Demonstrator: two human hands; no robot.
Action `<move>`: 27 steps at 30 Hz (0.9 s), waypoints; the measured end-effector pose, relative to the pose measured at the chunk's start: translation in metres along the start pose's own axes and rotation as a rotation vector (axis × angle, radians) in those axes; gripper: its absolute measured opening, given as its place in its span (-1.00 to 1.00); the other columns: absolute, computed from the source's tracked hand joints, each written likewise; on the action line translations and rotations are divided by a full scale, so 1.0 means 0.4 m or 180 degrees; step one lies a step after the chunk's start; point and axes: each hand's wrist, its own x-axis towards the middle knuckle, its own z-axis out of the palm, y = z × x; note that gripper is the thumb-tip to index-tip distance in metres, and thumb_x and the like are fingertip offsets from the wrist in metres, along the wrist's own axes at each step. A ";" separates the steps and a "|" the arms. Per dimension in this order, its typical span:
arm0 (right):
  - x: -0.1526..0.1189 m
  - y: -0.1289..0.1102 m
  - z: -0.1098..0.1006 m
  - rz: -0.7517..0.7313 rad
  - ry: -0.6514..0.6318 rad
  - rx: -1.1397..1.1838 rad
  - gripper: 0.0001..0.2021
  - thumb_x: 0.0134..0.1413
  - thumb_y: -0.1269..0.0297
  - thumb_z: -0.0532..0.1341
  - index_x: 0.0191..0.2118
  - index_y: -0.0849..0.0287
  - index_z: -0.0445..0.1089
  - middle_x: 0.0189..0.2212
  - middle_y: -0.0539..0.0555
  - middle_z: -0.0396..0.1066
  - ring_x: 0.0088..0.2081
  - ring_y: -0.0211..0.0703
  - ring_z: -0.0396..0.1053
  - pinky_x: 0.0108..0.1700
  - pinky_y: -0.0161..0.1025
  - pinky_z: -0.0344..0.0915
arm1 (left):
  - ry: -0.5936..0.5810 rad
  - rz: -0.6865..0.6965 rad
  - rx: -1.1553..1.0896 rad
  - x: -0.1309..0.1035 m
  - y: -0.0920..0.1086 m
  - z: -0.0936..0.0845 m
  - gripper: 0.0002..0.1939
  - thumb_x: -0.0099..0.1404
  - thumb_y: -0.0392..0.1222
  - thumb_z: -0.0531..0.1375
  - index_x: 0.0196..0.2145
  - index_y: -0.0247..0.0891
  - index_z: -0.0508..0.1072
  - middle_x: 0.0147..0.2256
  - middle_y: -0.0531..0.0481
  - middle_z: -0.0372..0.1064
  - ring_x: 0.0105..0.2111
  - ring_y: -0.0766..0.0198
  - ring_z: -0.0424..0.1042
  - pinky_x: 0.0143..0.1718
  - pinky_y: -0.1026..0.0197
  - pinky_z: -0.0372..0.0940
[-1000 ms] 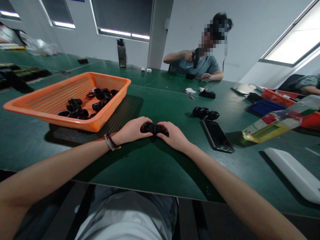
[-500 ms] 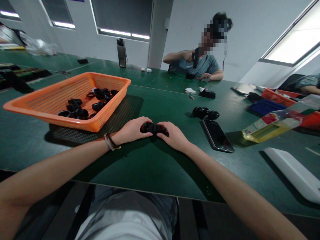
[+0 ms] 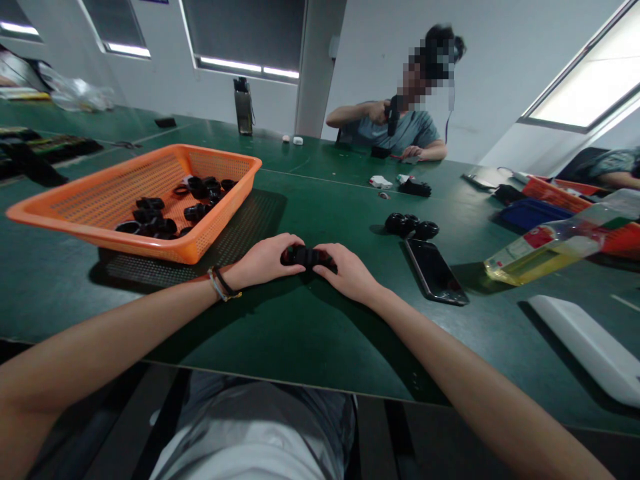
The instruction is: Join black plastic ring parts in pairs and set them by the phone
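Note:
Both hands meet over the green table [image 3: 320,353], one at each end of a small black ring-shaped part [image 3: 309,257]. Fingers and thumb of my left hand [image 3: 270,259] curl round its left end, and those of my right hand [image 3: 349,268] close on the right end. The fingers cover much of the part, so its exact kind is unclear. To the left, an orange basket [image 3: 200,248] holds several similar black parts [image 3: 150,220]. More black round parts [image 3: 411,225] lie in a cluster to the right, beyond my right hand.
A phone [image 3: 436,270] touches or nearly touches the black cluster. Farther right are a tilted plastic bottle of yellow liquid [image 3: 545,253], a white slab-like object [image 3: 587,347] and a blue tray [image 3: 533,217]. Across the table sits a person [image 3: 400,130] holding a black tool; a dark bottle [image 3: 243,110] stands behind.

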 end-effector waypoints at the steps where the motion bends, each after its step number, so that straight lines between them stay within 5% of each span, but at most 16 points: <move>1: 0.000 0.000 0.000 -0.0014 0.0005 0.0003 -0.73 0.02 0.40 0.18 -0.10 0.21 0.31 -0.21 0.15 0.39 -0.14 -0.07 0.32 -0.12 -0.10 0.28 | 0.0003 -0.0001 -0.0001 0.000 0.000 0.000 -0.60 0.10 -0.04 0.21 -0.13 -0.26 0.34 -0.25 -0.02 0.37 -0.33 0.22 0.37 -0.31 0.22 0.24; 27: -0.003 0.011 0.009 -0.0037 0.0041 0.0074 -0.69 -0.04 0.41 0.19 -0.10 0.19 0.24 -0.22 0.14 0.36 -0.16 -0.08 0.31 -0.15 -0.10 0.30 | -0.0039 -0.0034 0.0025 0.001 0.006 0.000 -0.61 0.10 -0.05 0.20 -0.12 -0.24 0.34 -0.24 -0.02 0.38 -0.33 0.23 0.38 -0.31 0.23 0.25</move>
